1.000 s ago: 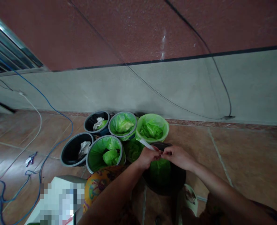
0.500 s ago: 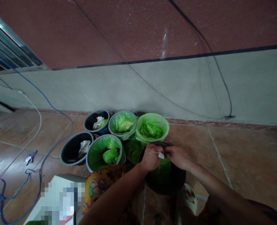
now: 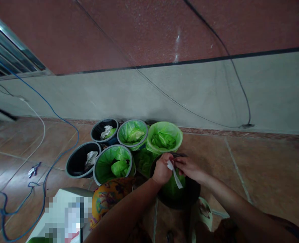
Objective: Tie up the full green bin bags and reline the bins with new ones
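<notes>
Both my hands meet over a dark bin point(image 3: 193, 194) that stands between my feet. A green plastic bag point(image 3: 173, 190) lies inside it. My left hand point(image 3: 162, 169) is closed, and a narrow white strip point(image 3: 176, 179) hangs from its fingers over the bag. My right hand point(image 3: 189, 167) is also closed, its fingertips pinched together beside the left ones, right above the green bag. What exactly sits between the right fingertips is hidden.
To the left stand several bins, some with green liners point(image 3: 98, 167) and two with black liners point(image 3: 76, 162). A pale green lined bin point(image 3: 177, 143) is by the wall. Keys point(image 3: 33, 170) and a blue cable point(image 3: 44, 184) lie on the tiles; a white box point(image 3: 55, 206) stands nearby.
The white strip, a short end at my left hand before, now hangs out longer and lower over the green bag. My hands have shifted only slightly; the bins stay put.
</notes>
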Motion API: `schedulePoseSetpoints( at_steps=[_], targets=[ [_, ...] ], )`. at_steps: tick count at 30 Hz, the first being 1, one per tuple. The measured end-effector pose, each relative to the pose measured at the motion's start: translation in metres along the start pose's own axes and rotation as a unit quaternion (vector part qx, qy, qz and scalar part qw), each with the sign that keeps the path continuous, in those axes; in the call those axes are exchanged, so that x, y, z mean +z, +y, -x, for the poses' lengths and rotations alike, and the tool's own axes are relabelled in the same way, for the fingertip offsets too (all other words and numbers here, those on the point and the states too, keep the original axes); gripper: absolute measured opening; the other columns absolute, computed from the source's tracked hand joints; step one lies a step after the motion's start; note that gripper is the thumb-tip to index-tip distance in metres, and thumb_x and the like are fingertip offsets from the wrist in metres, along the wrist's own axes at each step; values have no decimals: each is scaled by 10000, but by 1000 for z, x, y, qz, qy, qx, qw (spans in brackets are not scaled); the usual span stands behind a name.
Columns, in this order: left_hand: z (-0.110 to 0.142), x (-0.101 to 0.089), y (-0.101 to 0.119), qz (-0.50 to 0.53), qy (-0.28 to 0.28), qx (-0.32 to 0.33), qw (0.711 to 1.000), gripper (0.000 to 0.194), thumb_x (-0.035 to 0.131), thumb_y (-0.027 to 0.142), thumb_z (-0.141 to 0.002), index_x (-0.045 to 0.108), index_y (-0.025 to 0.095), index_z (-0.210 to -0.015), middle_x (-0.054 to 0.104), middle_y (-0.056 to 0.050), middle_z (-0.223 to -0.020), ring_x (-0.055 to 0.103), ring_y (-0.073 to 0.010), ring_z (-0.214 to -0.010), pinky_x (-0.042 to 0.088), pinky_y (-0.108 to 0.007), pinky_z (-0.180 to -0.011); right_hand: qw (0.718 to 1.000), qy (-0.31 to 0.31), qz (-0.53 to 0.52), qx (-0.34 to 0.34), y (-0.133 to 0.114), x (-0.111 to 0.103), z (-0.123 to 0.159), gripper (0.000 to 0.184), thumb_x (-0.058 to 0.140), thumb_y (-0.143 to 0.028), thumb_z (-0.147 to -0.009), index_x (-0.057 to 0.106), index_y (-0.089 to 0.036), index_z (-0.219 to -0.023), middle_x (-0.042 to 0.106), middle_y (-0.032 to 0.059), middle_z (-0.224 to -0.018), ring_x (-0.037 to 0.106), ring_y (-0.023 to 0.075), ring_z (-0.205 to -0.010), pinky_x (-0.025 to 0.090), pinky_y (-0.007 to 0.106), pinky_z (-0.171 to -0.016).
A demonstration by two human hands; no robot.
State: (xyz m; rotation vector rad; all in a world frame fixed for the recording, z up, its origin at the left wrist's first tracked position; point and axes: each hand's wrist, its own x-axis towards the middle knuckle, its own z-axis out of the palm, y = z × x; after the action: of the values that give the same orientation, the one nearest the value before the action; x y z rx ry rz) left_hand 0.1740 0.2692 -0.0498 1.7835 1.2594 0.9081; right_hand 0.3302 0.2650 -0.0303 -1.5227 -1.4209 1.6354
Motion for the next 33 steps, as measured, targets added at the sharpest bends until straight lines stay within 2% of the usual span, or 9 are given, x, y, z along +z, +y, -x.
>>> schedulePoseSetpoints(
  at_steps=[6,11,13,16,19,22,25,29,33],
  targets=[
    [-6,-2,-2,48,-49,-46,997,105,559,115,-802,612,204,-819,624,-10,-823,593,-156,-810,479,-275,-813,999,20,-7,28,10,-4,-3,229,566,-392,-749,654,-182,-745,597,-21,-612,517,103,-521,345,216,-475],
    [-6,1,-10,71,-83,-80,991,109,555,102,-778,611,196,-786,586,25,-720,552,-127,-703,444,-235,-695,990,23,140,-5,1,-9,-3,168,521,-264,-795,647,-188,-713,580,-15,-585,530,119,-542,358,244,-527],
    [-6,1,-11,73,-90,-79,990,100,560,107,-775,611,193,-778,581,27,-712,541,-124,-689,435,-234,-681,988,31,152,-6,-3,-10,-2,141,529,-231,-783,650,-189,-723,579,-16,-584,534,121,-558,372,246,-548],
    [-6,-1,-9,74,-84,-82,990,93,555,120,-787,609,190,-760,578,26,-715,528,-120,-682,435,-237,-685,999,15,-7,41,-6,-9,1,180,584,-301,-771,677,-183,-871,649,-7,-698,576,121,-613,420,239,-567],
    [-7,-4,-7,89,-74,-85,990,82,571,121,-776,614,183,-744,584,23,-728,534,-117,-705,432,-231,-697,986,1,-153,67,-6,-9,4,345,728,-385,-673,669,-163,-931,669,-10,-739,577,97,-609,442,225,-583],
    [-8,-5,-6,127,-84,-108,982,44,595,144,-769,624,174,-756,581,28,-701,523,-105,-668,426,-219,-662,979,-5,-190,77,-4,-12,5,418,825,-371,-574,658,-148,-886,639,-30,-685,536,72,-568,432,215,-578],
    [-10,-4,-8,175,-105,-141,969,34,616,196,-771,626,163,-773,582,32,-668,497,-91,-604,407,-210,-600,975,-40,-200,83,-2,-15,4,419,834,-351,-575,655,-151,-896,612,-44,-670,505,62,-554,415,213,-563],
    [-11,-2,-12,197,-118,-151,961,48,652,189,-730,628,151,-749,595,35,-657,499,-81,-592,393,-198,-583,986,-50,-148,61,1,-16,1,328,760,-337,-637,642,-166,-891,584,-46,-657,486,77,-562,401,230,-563],
    [-9,-1,-10,211,-142,-162,953,25,640,151,-712,635,151,-736,587,44,-621,489,-72,-555,387,-191,-560,999,-1,51,-19,4,-18,-5,164,629,-243,-686,630,-194,-842,568,-44,-623,480,105,-575,349,256,-560]
  ],
)
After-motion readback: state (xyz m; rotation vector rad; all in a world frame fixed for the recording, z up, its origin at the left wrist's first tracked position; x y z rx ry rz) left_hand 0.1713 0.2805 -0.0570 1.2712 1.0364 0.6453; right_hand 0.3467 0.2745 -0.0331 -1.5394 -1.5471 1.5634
